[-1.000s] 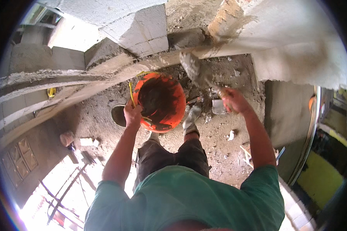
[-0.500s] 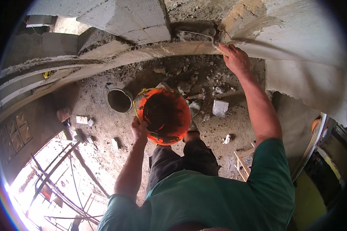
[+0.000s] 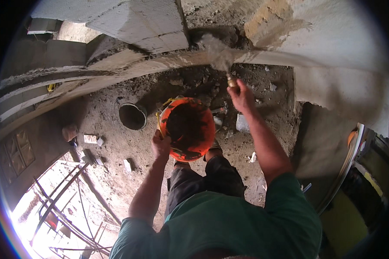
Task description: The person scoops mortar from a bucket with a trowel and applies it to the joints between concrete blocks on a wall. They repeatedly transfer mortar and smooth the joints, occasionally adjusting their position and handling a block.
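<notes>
My left hand [image 3: 161,146] is closed on the left rim of an orange bucket [image 3: 208,134], by its yellow handle. Dark, wet-looking mortar [image 3: 183,123] lies inside and is smeared on the bucket's wall. In my right hand [image 3: 243,98] is the wooden handle of a trowel [image 3: 221,57], its fingers wrapped round it. The trowel's grey blade is blurred and crosses the edge of the low wall [image 3: 173,64] ahead, up and right of the bucket. Beyond the blade is a dark gap beside a light block [image 3: 153,28].
A dark round bucket [image 3: 132,116] stands on the dirt floor to the left. Rubble lies along the wall's foot, with a pale block [image 3: 242,124] near my right forearm. Small blocks [image 3: 90,139] are scattered left. Poles [image 3: 58,194] stand at lower left.
My right hand has drawn the trowel back from the gap, toward me and to the left, and the blade has turned flat to view. My left hand and the bucket have barely shifted.
</notes>
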A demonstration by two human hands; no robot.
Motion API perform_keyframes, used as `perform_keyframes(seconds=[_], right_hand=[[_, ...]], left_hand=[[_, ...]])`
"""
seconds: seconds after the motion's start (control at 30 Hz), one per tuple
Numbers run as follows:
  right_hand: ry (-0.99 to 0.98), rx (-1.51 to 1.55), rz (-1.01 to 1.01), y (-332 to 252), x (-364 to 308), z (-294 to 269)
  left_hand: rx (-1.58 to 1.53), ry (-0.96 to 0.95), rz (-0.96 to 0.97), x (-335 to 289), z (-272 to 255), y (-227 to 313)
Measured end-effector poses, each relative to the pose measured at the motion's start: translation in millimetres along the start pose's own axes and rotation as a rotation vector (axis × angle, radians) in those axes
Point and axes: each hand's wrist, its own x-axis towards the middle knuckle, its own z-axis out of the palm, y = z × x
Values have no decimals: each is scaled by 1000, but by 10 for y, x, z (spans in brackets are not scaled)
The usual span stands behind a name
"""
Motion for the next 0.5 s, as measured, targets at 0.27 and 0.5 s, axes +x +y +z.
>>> perform_keyframes(seconds=[0.27,0.5], right_hand=[[26,-128,-43,2,-4,478],[30,-140,90,37,297,23]], left_hand=[[128,-40,31,150,-154,-271],[142,3,10,78,-71,-151]])
